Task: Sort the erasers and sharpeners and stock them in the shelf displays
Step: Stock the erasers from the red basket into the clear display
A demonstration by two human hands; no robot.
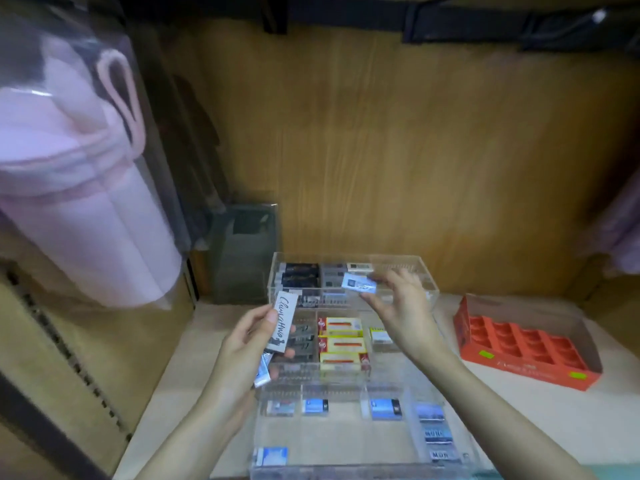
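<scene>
Stocking step: your right hand (405,306) pinches an eraser (358,284) over back row of the display (346,473); left hand (239,344) grips a stack (284,322). Next, find the compt w/ its kind — set it flat

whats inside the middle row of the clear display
Three yellow-and-red boxes, a small pale box beside them, and dark packets partly covered by the left hand and its white pack.

Faces a wood-grain back panel (381,150), with a pale shelf (536,427) below, a dark edge (346,8) above, a slotted upright (62,344) at left, under soft, warm light.
</scene>
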